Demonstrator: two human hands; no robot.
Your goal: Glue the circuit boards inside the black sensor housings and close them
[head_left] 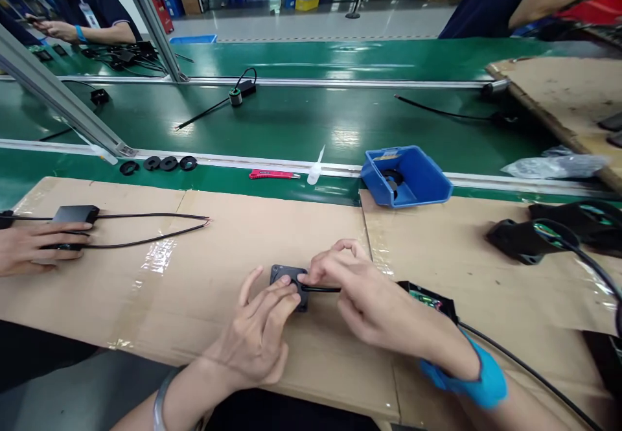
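A small black square housing (302, 302) lies on the cardboard in front of me. My left hand (260, 330) pins it with fingertips pressed on its top, the index or little finger side raised. From the right comes my right hand (372, 301), its fingers curled and a fingertip at the housing's middle. A black cable (323, 289) runs from the housing under my right hand, which appears to pinch it; the exact contact is hidden. Behind my right wrist sits an open black case with a green circuit board (427, 299), partly covered by my forearm. Another black cable (525, 363) leaves it.
A co-worker's hand (43, 246) rests on black boxes with cables at left. Beyond the cardboard are black rings (168, 163), a red utility knife (273, 174), a white dropper bottle (314, 172) and a blue bin (422, 181). Black housings (527, 240) lie at right.
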